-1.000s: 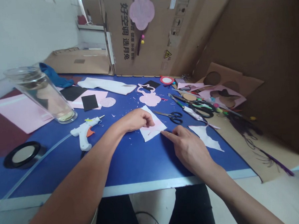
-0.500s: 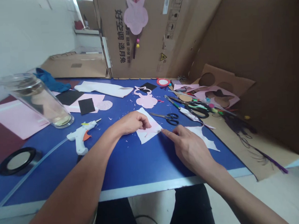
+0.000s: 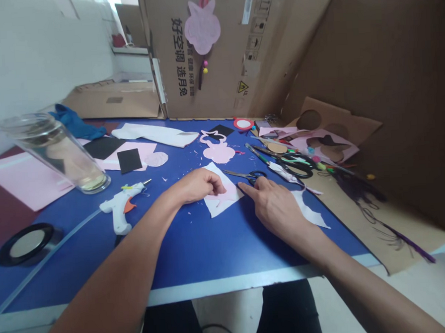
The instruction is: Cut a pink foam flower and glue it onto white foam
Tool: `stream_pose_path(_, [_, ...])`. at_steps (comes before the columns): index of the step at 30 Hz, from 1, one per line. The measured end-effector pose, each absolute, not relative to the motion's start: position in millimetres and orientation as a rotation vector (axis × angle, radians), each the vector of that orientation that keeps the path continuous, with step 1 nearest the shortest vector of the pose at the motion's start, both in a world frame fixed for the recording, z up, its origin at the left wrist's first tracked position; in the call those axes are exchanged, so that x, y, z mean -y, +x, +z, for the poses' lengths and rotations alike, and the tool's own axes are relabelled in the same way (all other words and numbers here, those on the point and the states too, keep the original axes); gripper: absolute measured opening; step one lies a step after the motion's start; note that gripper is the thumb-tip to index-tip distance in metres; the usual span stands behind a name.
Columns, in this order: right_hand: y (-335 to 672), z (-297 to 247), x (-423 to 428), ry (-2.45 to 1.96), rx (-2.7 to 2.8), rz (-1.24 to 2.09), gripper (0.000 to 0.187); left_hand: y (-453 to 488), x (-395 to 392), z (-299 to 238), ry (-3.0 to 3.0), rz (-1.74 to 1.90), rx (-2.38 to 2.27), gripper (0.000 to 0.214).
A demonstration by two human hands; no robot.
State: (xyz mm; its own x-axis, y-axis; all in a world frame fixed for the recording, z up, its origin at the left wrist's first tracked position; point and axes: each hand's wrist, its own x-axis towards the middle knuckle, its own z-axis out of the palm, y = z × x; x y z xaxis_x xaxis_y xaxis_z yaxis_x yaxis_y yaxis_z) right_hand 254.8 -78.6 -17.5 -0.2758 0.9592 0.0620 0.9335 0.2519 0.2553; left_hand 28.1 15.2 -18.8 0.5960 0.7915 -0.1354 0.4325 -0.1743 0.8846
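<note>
My left hand (image 3: 201,184) lies closed on a white sheet of paper (image 3: 214,207), fingers curled against it; anything inside them is hidden. A pink paper piece (image 3: 229,192) shows on that sheet beside my fingers. My right hand (image 3: 274,201) is open just off the sheet's right corner, index finger stretched out to the left, the other fingers partly hidden. Directly beyond it lie small dark-handled scissors (image 3: 241,174), their near handle covered by my fingers. A pink cloud-shaped cutout (image 3: 219,154) rests behind the sheet.
On the left are a white glue gun (image 3: 119,206), a roll of tape (image 3: 28,244) and a tilted-looking glass jar (image 3: 69,159). At right, larger scissors (image 3: 295,166) and craft scraps lie on cardboard. A tall cardboard panel (image 3: 232,61) bounds the back.
My right hand has shifted slightly up, off the sheet's corner, towards the small scissors' handles. My left hand keeps its place on the paper.
</note>
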Motion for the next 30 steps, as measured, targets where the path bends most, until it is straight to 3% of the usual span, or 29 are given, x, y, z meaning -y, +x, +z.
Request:
stream_pose_path(16, [249, -15, 71, 1.706, -2.532, 0.391, 0.057, 27, -16, -21, 1.84, 0.445, -0.993, 0.044])
stream_pose_path(22, [249, -2, 63, 1.817, -2.507, 0.441, 0.043, 28, -16, -25, 1.839, 0.452, -0.965, 0.044])
stream_pose_path(27, [223, 20, 59, 1.834, -2.816, 0.513, 0.033, 27, -14, -29, 1.89, 0.446, -0.941, 0.037])
stream_pose_path(30, [197, 31, 63, 1.785, -2.992, 0.433, 0.03, 32, -17, -35, 1.923, 0.478, -0.931, 0.022])
